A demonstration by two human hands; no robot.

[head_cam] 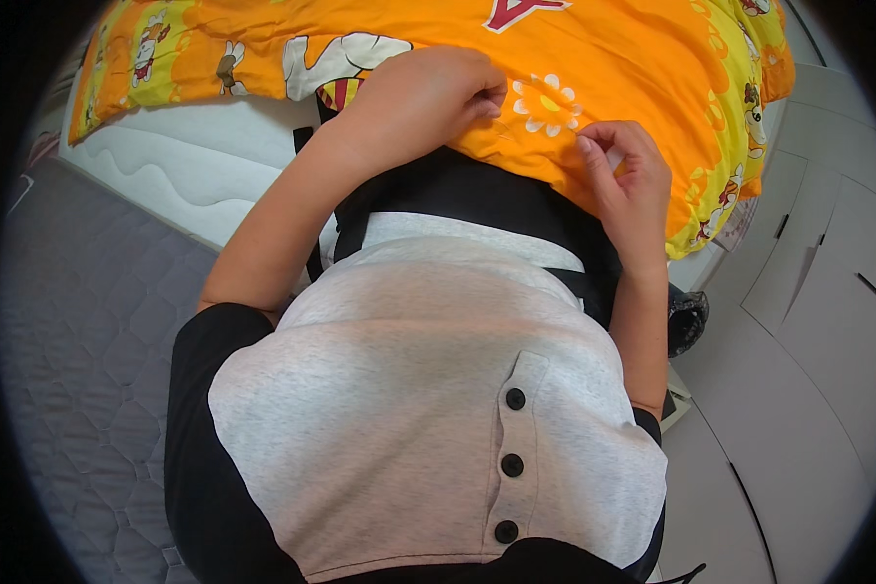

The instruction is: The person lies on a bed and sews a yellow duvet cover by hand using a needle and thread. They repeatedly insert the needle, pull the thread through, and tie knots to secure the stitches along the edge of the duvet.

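An orange and yellow cotton quilt cover [628, 80] with cartoon animals and a white-petalled flower print lies over my lap and the bed. My left hand [452, 91] rests on its near part, left of the flower, with the fingers curled and their tips turned down; whether it pinches the fabric is hidden. To the right of the flower is my right hand [628, 160], its thumb and forefinger tips together at the cloth. A small pale patch shows between its fingers; what it is cannot be told. A faint thread-like line runs over the cloth between the hands.
A white mattress [182, 164] lies under the quilt cover at the left, with a grey quilted mat [102, 350] beside it. White cabinet fronts [810, 277] with dark handles stand at the right. A black plastic bag [690, 321] is beyond my right forearm.
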